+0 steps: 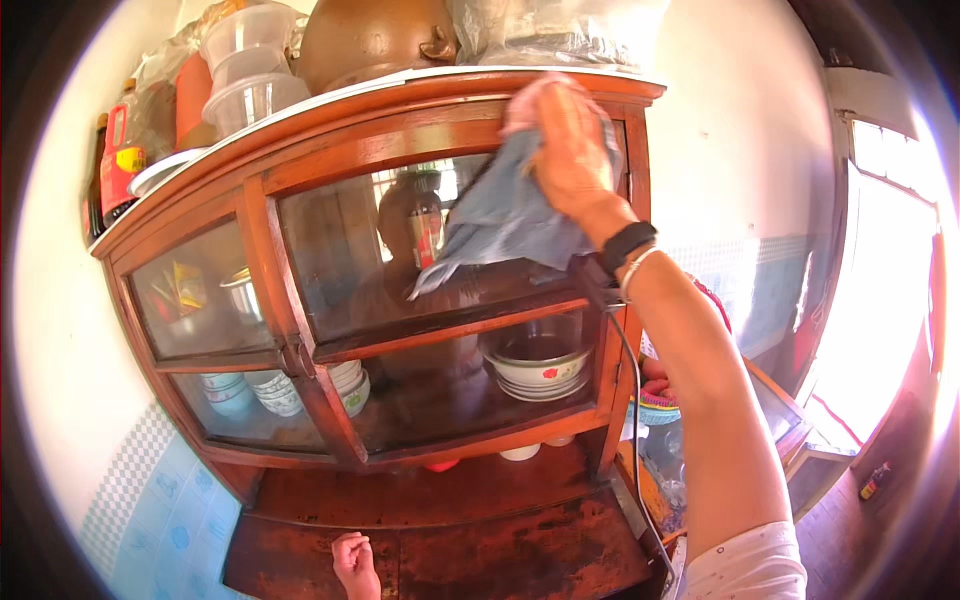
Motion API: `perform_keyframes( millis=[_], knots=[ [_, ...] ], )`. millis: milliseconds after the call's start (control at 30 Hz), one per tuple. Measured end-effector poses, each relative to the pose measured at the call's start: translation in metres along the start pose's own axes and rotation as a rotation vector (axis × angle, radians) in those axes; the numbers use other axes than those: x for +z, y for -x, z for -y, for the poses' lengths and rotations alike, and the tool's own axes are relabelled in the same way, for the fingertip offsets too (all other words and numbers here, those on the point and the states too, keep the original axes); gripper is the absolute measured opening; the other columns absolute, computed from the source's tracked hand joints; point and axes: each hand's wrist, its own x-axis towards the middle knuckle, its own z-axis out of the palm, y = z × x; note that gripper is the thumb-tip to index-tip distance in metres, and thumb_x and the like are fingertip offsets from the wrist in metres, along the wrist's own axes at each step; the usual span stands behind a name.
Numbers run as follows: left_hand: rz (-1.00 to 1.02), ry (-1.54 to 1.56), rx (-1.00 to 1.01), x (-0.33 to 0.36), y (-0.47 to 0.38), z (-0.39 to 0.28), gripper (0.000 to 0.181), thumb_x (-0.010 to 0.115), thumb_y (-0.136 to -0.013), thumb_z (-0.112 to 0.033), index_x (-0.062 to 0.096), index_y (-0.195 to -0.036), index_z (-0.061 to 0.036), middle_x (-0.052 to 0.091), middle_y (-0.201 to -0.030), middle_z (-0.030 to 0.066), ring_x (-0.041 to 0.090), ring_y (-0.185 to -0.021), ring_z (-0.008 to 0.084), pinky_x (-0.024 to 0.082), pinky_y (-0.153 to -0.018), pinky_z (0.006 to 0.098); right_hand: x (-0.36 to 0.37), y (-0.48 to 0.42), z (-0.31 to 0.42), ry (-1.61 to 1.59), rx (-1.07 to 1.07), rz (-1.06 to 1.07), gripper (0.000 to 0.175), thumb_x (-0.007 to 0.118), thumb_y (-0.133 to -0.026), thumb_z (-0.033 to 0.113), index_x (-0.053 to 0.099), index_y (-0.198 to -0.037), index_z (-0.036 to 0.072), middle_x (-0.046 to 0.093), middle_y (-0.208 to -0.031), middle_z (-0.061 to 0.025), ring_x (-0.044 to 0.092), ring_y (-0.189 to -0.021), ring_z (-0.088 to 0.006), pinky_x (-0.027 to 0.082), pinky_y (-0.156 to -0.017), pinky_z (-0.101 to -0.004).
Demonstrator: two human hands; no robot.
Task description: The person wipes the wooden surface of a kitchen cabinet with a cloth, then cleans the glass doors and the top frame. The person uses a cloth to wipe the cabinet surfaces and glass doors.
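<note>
A reddish-brown wooden cabinet [435, 139] with glass-paned doors fills the middle of the view. Flat against the upper right of its right door, my right hand [574, 154] presses a blue-grey and pink cloth [502, 199]. The cloth's loose end hangs over the upper glass pane [352, 247]. My left hand [355, 559] is low in front, curled above the dark wooden counter [465, 525], with nothing visible in it. Behind the lower panes stand stacked bowls [276, 391] and a floral enamel basin [540, 367].
On the cabinet top stand sauce bottles [124, 161], clear plastic tubs [251, 94], a large brown pot [375, 41] and plastic bags [555, 34]. A cable [636, 442] hangs down by my right forearm. Baskets [656, 409] sit at the right, before a bright doorway [874, 300].
</note>
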Motion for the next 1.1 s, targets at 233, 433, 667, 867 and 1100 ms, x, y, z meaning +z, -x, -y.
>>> perform_keyframes(
  millis=[233, 433, 667, 867, 1100],
  knots=[
    [0.076, -0.063, -0.095, 0.015, 0.016, -0.004, 0.011, 0.067, -0.100, -0.010, 0.068, -0.109, -0.0040, 0.069, -0.115, 0.0101, 0.065, -0.106, 0.0212, 0.053, -0.090, 0.0342, 0.012, 0.023, -0.091, 0.022, 0.279, -0.143, 0.058, 0.052, -0.097, 0.007, 0.041, -0.154, 0.005, 0.036, -0.159, -0.0249, 0.036, -0.146, -0.0444, 0.030, -0.122, -0.0481],
    [0.063, -0.018, -0.195, 0.007, 0.032, 0.018, 0.015, 0.069, -0.097, -0.010, 0.067, -0.111, -0.0046, 0.068, -0.115, 0.0118, 0.064, -0.106, 0.0246, 0.052, -0.092, 0.0383, 0.012, 0.024, -0.094, 0.105, 0.301, -0.166, 0.081, 0.068, -0.088, 0.017, 0.029, -0.158, 0.008, 0.014, -0.166, -0.0261, 0.019, -0.152, -0.0449, 0.023, -0.124, -0.0492],
    [-0.009, 0.277, -0.331, -0.002, 0.026, 0.038, 0.010, 0.066, -0.100, -0.009, 0.065, -0.107, -0.0018, 0.065, -0.110, 0.0036, 0.060, -0.095, 0.0092, 0.049, -0.085, 0.0259, 0.032, 0.011, -0.003, 0.105, 0.058, -0.110, 0.073, 0.067, -0.091, 0.020, 0.035, -0.155, 0.005, 0.020, -0.164, -0.0280, 0.020, -0.153, -0.0443, 0.016, -0.124, -0.0499],
    [-0.054, 0.323, -0.279, -0.026, 0.016, 0.049, 0.005, 0.064, -0.096, 0.001, 0.064, -0.101, -0.0006, 0.060, -0.114, 0.0081, 0.061, -0.097, 0.0137, 0.052, -0.085, 0.0271, 0.053, -0.028, 0.127, 0.010, -0.130, 0.000, 0.062, 0.054, -0.088, 0.003, 0.044, -0.150, 0.005, 0.040, -0.157, -0.0163, 0.035, -0.148, -0.0333, 0.025, -0.122, -0.0497],
    [-0.161, 0.331, -0.285, -0.077, 0.022, 0.094, 0.009, 0.064, -0.095, 0.001, 0.064, -0.103, -0.0025, 0.060, -0.114, 0.0089, 0.061, -0.099, 0.0159, 0.052, -0.085, 0.0277, 0.070, -0.075, 0.246, -0.236, -0.289, 0.064, 0.055, 0.056, -0.085, 0.002, 0.054, -0.139, 0.006, 0.056, -0.143, -0.0123, 0.049, -0.135, -0.0318, 0.037, -0.113, -0.0468]
  ],
)
